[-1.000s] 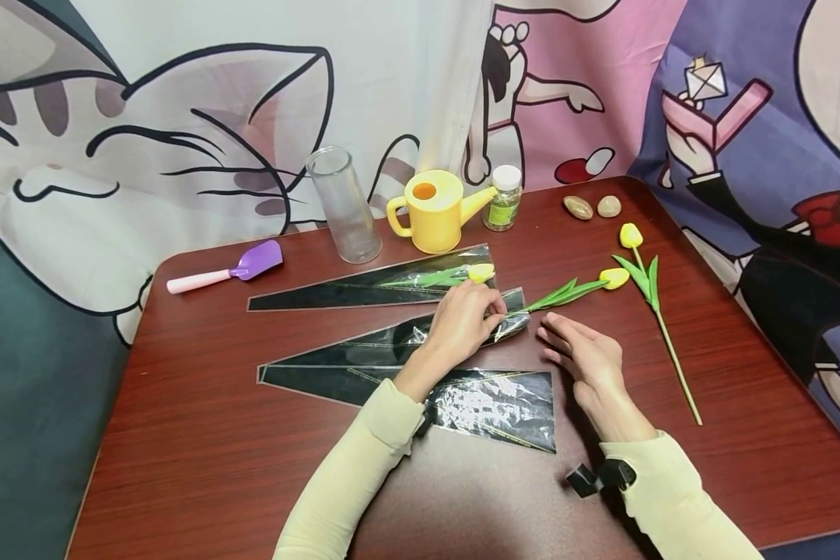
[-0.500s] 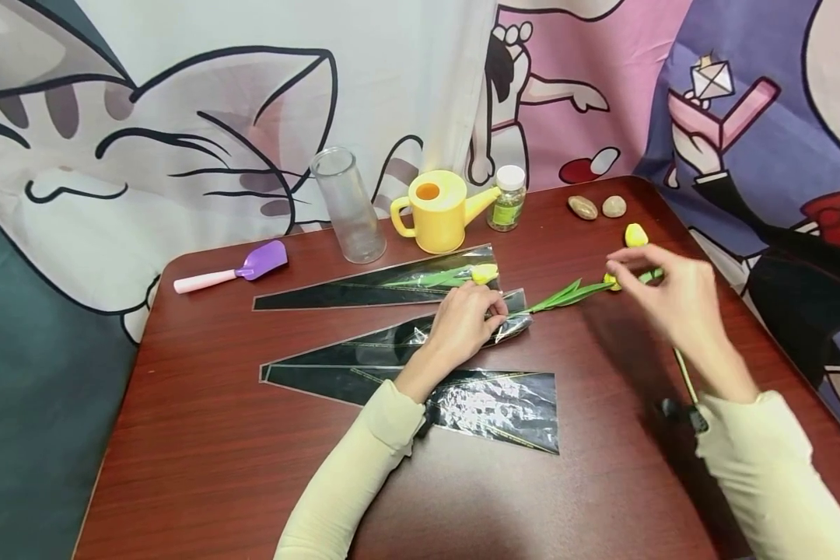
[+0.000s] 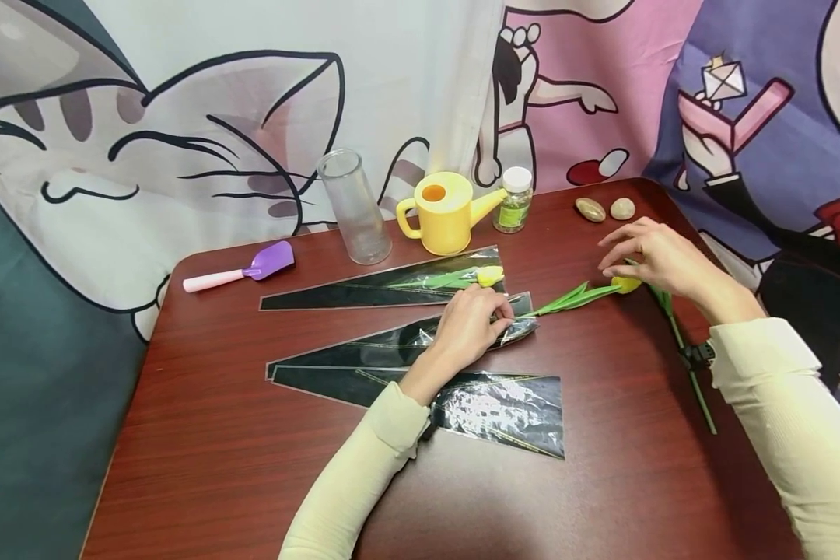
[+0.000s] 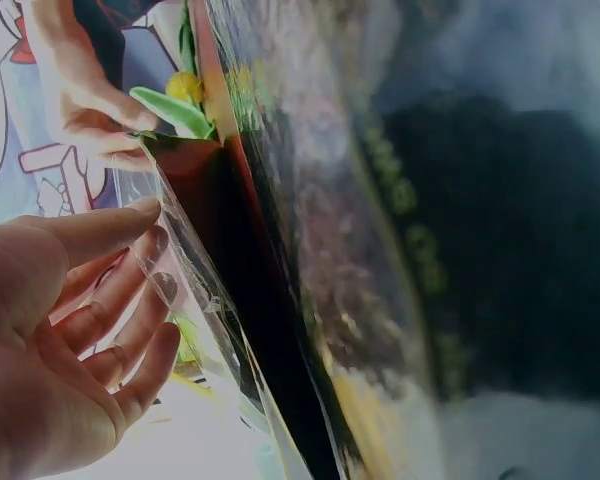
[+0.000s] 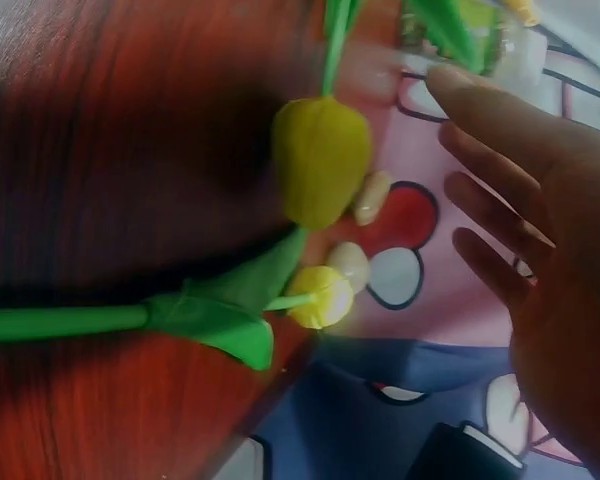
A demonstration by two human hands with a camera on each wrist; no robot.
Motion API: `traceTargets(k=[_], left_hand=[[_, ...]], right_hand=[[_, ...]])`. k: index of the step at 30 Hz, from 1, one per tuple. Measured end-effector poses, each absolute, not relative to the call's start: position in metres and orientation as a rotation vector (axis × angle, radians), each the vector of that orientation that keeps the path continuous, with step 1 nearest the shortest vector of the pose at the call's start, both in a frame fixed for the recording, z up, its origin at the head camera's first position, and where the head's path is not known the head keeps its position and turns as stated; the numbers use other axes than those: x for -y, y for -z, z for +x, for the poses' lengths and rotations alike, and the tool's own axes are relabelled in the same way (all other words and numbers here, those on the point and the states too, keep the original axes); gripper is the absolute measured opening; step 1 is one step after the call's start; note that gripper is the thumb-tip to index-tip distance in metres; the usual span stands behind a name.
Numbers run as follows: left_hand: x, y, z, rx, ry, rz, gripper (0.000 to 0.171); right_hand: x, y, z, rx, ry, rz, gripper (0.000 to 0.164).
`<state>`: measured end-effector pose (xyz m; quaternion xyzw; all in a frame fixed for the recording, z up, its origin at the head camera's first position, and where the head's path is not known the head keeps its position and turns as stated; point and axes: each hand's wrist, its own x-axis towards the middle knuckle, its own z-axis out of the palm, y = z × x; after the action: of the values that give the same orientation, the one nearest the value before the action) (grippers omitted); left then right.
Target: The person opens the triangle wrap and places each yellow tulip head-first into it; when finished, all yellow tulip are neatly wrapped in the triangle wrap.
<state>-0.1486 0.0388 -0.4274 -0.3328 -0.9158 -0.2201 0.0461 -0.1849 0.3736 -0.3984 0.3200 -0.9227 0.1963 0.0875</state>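
My left hand (image 3: pixel 465 323) pinches the open end of a clear-and-black flower sleeve (image 3: pixel 364 342); in the left wrist view the film (image 4: pixel 195 270) lies between thumb and fingers. A yellow tulip (image 3: pixel 567 299) has its stem end in that opening, with leaves and bloom sticking out to the right. Over its bloom, my right hand (image 3: pixel 661 253) hovers with fingers loosely bent and nothing in them; in the right wrist view the bloom (image 5: pixel 322 160) stands apart from the fingers. Beneath the right hand lies another tulip (image 3: pixel 693 381), its bloom hidden in the head view.
Behind lies a sleeve (image 3: pixel 322 299) with a tulip bloom (image 3: pixel 490 275) on it; a flat sleeve (image 3: pixel 511 408) lies in front. A glass vase (image 3: pixel 357 210), yellow watering can (image 3: pixel 444 218), jar (image 3: pixel 514 206) and two pebbles (image 3: pixel 590 209) line the back; a toy shovel (image 3: pixel 241 272) lies left.
My right hand has moved away from the sleeve's mouth, out to the right and back over the tulip blooms. The left hand keeps its hold on the sleeve.
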Motion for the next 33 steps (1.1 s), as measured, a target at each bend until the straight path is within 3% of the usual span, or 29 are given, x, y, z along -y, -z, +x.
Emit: traceTargets(k=[8, 19, 33], left_hand=[[-0.04, 0.425, -0.149, 2.802, 0.656, -1.019, 0.005], [-0.039, 0.426, -0.148, 2.792, 0.689, -1.008, 0.006], [-0.037, 0.424, -0.149, 2.787, 0.698, -1.001, 0.006]], right_hand=[[-0.377, 0.412, -0.185, 2.83, -0.649, 1.091, 0.023], [-0.378, 0.421, -0.181, 2.852, -0.678, 1.078, 0.027], [-0.344, 0.41, -0.165, 2.716, -0.798, 1.109, 0.025]])
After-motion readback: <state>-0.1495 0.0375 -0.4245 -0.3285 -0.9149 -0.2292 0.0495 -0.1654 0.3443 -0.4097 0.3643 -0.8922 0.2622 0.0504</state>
